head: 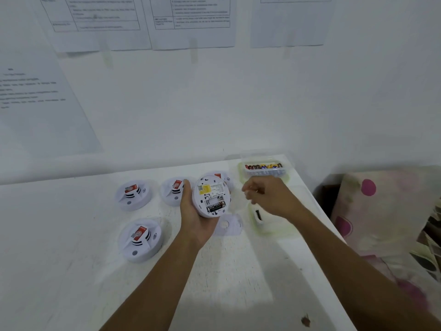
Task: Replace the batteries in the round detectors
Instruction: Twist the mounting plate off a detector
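My left hand (pixel 193 216) grips a round white detector (pixel 210 195) held back side up above the table. Its battery bay is uncovered and one black battery (pixel 215 207) lies in it, with an empty slot beside that battery. My right hand (pixel 267 195) hovers just right of the detector with its fingers loosely curled; whether it holds anything small is unclear. A clear tub of fresh batteries (pixel 265 167) stands at the table's far right. A second clear tub (pixel 259 216) with one dark battery lies below my right hand.
Three more round detectors with red stickers sit on the white table (pixel 71 235): far left (pixel 132 194), middle (pixel 173 189) and near left (pixel 140 238). Another (pixel 220 176) peeks out behind the held one. A detached white backplate (pixel 226 224) lies flat. The table edge runs along the right, beside spotted fabric (pixel 381 211).
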Demonstrator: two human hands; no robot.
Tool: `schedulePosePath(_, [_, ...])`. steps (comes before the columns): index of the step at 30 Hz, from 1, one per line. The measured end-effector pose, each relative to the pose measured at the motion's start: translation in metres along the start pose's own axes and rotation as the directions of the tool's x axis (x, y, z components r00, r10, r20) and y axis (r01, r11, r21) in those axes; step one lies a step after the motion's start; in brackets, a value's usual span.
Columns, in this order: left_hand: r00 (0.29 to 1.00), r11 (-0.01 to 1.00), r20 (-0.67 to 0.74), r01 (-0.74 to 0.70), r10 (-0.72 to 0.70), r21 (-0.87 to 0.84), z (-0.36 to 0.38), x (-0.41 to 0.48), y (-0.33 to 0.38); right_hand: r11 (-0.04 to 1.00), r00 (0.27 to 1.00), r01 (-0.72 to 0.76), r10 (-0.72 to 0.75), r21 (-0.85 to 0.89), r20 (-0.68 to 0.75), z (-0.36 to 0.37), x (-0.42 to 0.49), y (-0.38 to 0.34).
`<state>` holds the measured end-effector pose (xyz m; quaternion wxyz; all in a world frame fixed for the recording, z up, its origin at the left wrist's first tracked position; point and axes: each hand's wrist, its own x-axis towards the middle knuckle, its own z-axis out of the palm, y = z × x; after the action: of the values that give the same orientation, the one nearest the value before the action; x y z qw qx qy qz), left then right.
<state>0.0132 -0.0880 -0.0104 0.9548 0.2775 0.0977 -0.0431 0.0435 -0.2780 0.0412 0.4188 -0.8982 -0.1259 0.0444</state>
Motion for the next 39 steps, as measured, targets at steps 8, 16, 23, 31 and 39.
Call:
schedulePosePath(8, [0.996,0.982,0.004,-0.091,0.092,0.168,0.013,0.005,-0.001,0.966,0.984,-0.082,0.117,0.244,-0.133,0.053,-0.008,-0.027])
schedulePosePath(16, [0.992,0.964,0.000,-0.123,0.127,0.237,0.014,0.002,0.003,0.868,0.951,-0.182,0.275,0.463,-0.140,0.062,-0.010,-0.034])
schedulePosePath(23, [0.991,0.955,0.014,-0.129,0.130,0.269,0.014,-0.001,0.002,0.846,0.949,-0.203,0.294,0.494,-0.114,0.065,-0.011,-0.031])
schedulePosePath(31, [0.990,0.960,0.011,-0.140,0.142,0.244,0.019,-0.006,-0.007,0.852,0.941,-0.176,0.292,0.494,-0.169,0.065,-0.017,-0.029])
schedulePosePath(39, [0.992,0.965,0.013,-0.127,0.127,0.228,0.017,-0.007,-0.009,0.895,0.952,-0.037,0.167,0.445,-0.257,0.059,-0.024,-0.030])
